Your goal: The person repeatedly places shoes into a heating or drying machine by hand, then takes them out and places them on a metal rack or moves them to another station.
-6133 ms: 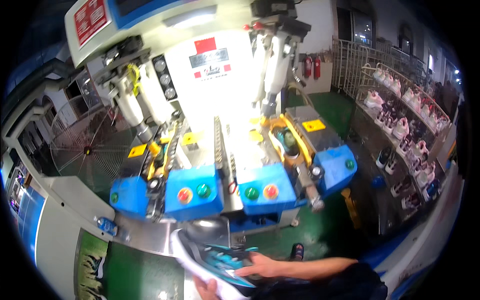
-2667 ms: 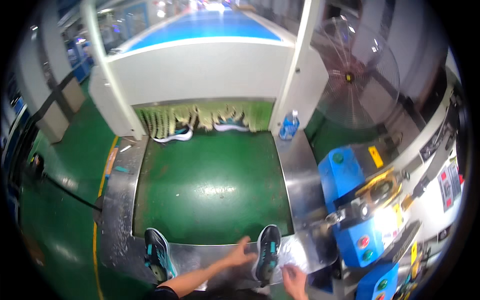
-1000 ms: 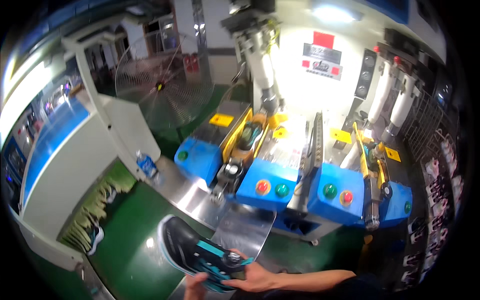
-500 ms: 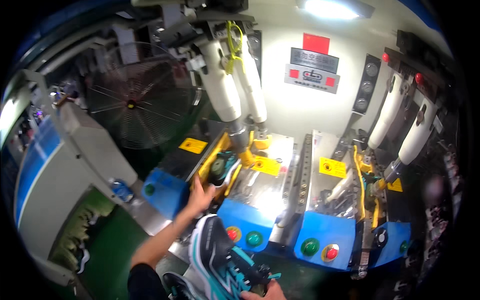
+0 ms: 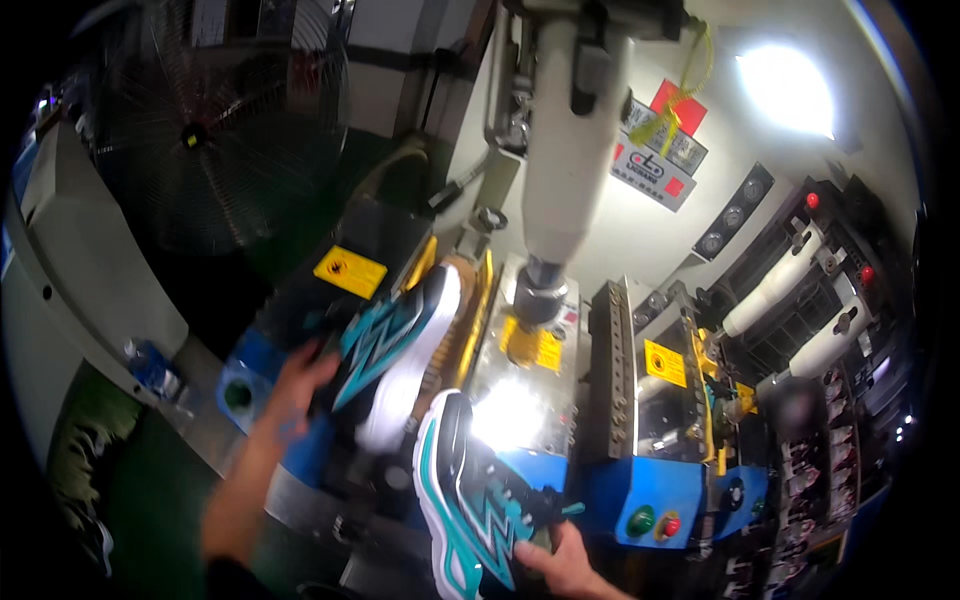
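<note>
My left hand [image 5: 300,385], blurred by motion, grips the rear end of a black-and-teal sneaker [image 5: 385,340] with a thick white sole. That sneaker is tilted, its toe toward the yellow-edged slot [image 5: 462,320] of the left press station, its sole facing right. Closer to me, my right hand [image 5: 560,562] is closed on the side of a second black-and-teal sneaker [image 5: 465,490], toe pointing away and white sole to the left. The two sneakers are close together. A white press cylinder [image 5: 570,150] with a metal end stands above and right of the slot.
A second press station has a blue panel [image 5: 640,500] with green and red buttons. Racks of shoes [image 5: 815,470] stand at the far right. A large fan [image 5: 193,135] is at the back left, and a bottle [image 5: 152,368] stands beside the machine's left side.
My left hand now holds a sneaker raised from the left slot, where one sat under the press. The view has swung left and closer. My right hand keeps its sneaker.
</note>
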A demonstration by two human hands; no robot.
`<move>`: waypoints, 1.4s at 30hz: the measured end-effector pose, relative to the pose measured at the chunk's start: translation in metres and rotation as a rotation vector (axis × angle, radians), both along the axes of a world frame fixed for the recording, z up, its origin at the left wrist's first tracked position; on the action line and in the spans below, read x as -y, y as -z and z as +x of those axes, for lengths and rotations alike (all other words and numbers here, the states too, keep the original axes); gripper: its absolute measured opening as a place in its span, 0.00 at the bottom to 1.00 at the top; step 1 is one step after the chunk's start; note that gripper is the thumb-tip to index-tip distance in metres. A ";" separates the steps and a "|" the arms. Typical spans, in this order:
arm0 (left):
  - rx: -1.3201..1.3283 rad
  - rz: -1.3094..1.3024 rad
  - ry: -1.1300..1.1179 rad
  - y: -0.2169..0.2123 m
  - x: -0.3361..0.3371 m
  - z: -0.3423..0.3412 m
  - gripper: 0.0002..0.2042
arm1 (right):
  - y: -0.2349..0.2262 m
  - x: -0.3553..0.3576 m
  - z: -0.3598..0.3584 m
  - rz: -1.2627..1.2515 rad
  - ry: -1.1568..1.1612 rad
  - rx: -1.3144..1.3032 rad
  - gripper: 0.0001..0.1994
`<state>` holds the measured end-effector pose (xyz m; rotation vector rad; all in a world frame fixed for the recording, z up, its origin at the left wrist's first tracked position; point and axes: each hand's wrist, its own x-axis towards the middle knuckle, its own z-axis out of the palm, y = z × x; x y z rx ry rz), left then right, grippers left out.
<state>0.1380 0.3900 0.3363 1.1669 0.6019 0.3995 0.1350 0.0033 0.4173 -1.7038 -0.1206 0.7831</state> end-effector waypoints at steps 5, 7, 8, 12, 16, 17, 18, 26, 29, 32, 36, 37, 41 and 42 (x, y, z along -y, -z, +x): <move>0.382 -0.199 -0.468 0.030 0.057 -0.184 0.31 | -0.035 -0.149 0.105 0.145 -0.016 -0.518 0.10; -0.024 -0.235 -0.750 0.060 0.079 -0.245 0.24 | 0.004 -0.181 0.179 0.079 -0.063 -0.402 0.08; -0.102 -0.279 -1.004 0.073 0.093 -0.269 0.22 | 0.020 -0.193 0.210 0.040 0.074 -0.382 0.09; -0.350 0.418 -0.965 0.076 0.159 -0.347 0.28 | 0.028 -0.266 0.175 -0.469 0.125 0.414 0.25; -0.258 -0.144 -1.097 0.074 0.177 -0.337 0.25 | 0.115 -0.294 0.185 -0.531 0.120 0.868 0.35; -0.256 -0.207 -1.090 0.080 0.182 -0.339 0.24 | 0.113 -0.284 0.195 -0.576 0.024 0.882 0.35; -0.265 -0.255 -1.073 0.087 0.183 -0.346 0.24 | 0.116 -0.277 0.196 -0.596 0.058 0.892 0.34; 0.158 -0.554 -0.837 0.085 0.193 -0.318 0.24 | 0.106 -0.255 0.207 -0.499 0.036 0.880 0.41; 0.133 -0.435 -0.843 0.014 0.213 -0.292 0.24 | 0.037 -0.227 0.180 -0.419 -0.434 0.466 0.38; 0.011 -0.317 -0.766 0.077 0.236 -0.341 0.22 | 0.020 -0.137 0.095 -0.153 -0.601 1.548 0.35; 0.382 -0.427 -0.722 0.010 0.270 -0.273 0.29 | 0.049 0.037 0.042 -0.548 -0.591 1.417 0.40; 0.370 -0.428 -0.656 0.006 0.277 -0.272 0.29 | 0.069 0.060 0.042 -0.643 -0.779 1.350 0.40; 0.244 -0.254 -0.759 0.013 0.307 -0.285 0.30 | 0.048 0.039 0.025 -0.188 -0.573 0.950 0.37; 0.285 -0.174 -0.704 0.000 0.314 -0.289 0.29 | 0.043 0.039 0.009 -0.042 -0.588 0.949 0.38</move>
